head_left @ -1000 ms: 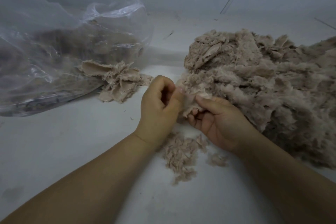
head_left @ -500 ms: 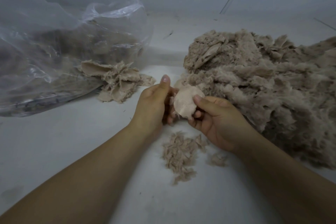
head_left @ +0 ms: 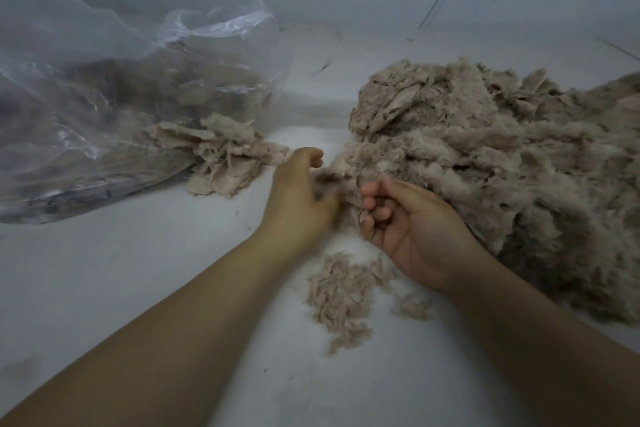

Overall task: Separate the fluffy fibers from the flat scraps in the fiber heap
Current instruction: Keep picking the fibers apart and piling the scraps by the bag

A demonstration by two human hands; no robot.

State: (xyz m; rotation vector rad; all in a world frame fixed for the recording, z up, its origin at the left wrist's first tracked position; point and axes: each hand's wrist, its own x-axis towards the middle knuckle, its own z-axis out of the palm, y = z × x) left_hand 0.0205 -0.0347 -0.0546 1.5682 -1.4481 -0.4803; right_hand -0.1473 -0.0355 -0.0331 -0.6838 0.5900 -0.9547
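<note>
Fingers point(head_left: 372, 199) of right hand point(head_left: 412, 232) curled, grip unclear; left hand point(head_left: 298, 201) blurred, state untellable; both at fiber heap point(head_left: 485, 163) edge for picking; fluff pile point(head_left: 341, 295) near; flat scraps point(head_left: 225, 159) far left, apart.
</note>
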